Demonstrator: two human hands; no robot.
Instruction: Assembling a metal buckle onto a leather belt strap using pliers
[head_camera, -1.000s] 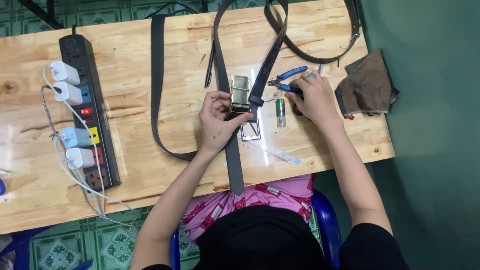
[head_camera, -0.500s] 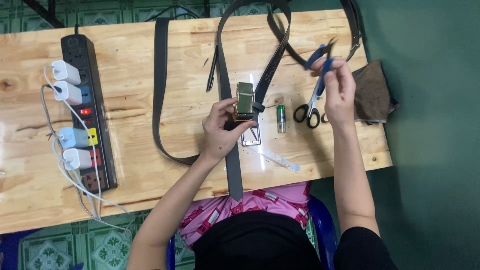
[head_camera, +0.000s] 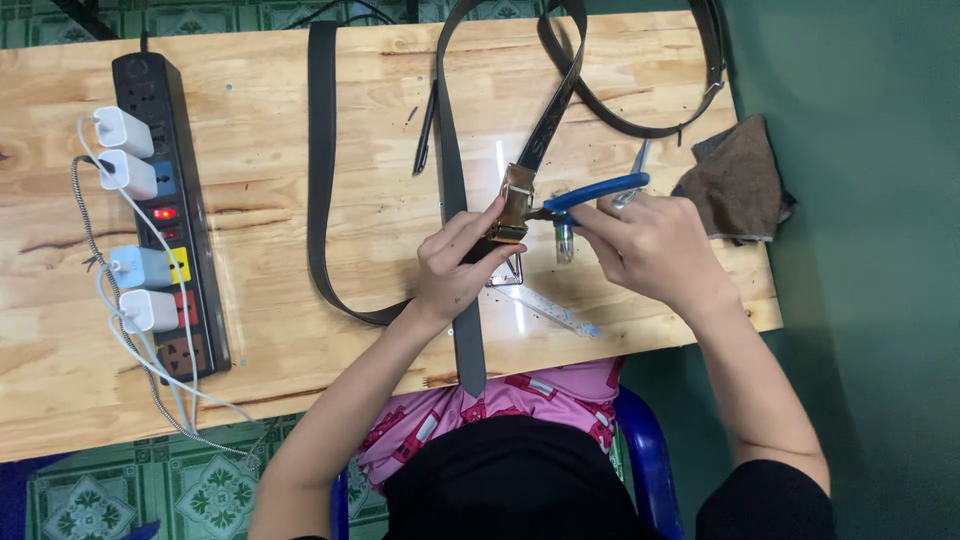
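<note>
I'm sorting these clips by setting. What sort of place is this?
Probably a small home or shop workbench for belt repair: a wooden table strewn with dark belts, the right hand working blue-handled pliers on a brass buckle, a power strip alongside.

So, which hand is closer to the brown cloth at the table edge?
The right hand. It holds blue-handled pliers just beside the brown cloth. The left hand grips the belt at the buckle, farther away.

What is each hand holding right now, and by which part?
The left hand grips the belt just below its buckle. The right hand holds blue-handled pliers by the handles, their tip at the buckle.
</note>
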